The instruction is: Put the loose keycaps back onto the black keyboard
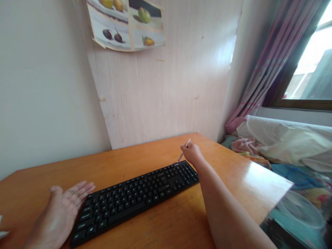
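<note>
A black keyboard (137, 197) lies at a slant on the orange-brown wooden table. My left hand (63, 211) is at its left end, palm turned up and fingers stretched out, with nothing in it. By the keyboard's far right corner, my right hand (192, 153) pinches a slim white-handled tool (181, 156) that looks like a small brush. The tool's lower end points down at the far edge of the keyboard; whether it touches there I cannot tell. My right forearm passes in front of the keyboard's right end.
The table (233, 169) meets a pale wood panel (160, 100) with fruit pictures (129, 26) on it. To the right, below table height, are a clear round lid (301, 209) and piled cloths (246, 145). Something white (3, 233) shows at the left edge.
</note>
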The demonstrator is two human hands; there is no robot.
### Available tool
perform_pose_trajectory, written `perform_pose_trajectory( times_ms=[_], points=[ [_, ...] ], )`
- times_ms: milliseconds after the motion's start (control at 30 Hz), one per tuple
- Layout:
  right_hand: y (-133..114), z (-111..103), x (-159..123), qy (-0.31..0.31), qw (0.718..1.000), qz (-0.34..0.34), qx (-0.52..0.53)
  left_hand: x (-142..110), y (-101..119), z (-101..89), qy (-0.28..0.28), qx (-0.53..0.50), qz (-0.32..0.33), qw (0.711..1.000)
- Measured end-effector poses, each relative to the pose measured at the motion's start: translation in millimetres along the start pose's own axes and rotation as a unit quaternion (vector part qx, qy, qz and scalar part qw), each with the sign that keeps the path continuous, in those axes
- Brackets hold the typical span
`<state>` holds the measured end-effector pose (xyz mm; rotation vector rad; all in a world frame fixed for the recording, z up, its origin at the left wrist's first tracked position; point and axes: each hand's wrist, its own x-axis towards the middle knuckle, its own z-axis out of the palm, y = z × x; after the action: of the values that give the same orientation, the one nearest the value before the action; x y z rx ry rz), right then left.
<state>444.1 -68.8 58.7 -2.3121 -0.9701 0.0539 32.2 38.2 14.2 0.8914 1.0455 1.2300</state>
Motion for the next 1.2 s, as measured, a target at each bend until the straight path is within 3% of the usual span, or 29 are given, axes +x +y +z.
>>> perform_pose_trajectory(
  times_ms=[167,433,767,933,1067,1200],
  points=[
    [0,7,0,-0.02,1.0,-0.003,0.002,-1,0,1.0,-0.001,0.005,0.006,1.0],
    [2,-10,-3,0.022,0.997,0.057,-0.04,0,-1,-2.7,-0.005,0.017,0.012,1.0],
    [1,0,1,-0.003,1.0,0.023,0.001,-3,1,-1.2,-0.014,0.009,0.007,1.0],
    [1,-7,-3,0.041,0.998,0.053,0.0,-2,2,-1.5,-0.015,0.004,0.002,1.0],
    [-2,-8,-3,0.054,0.997,0.016,0.045,0,1,-3.9,-0.027,-0.007,0.008,1.0],
    [-10,5,-6,0.04,0.992,-0.049,0.108,-4,1,-1.9,-0.035,-0.012,0.016,0.999]
  ],
)
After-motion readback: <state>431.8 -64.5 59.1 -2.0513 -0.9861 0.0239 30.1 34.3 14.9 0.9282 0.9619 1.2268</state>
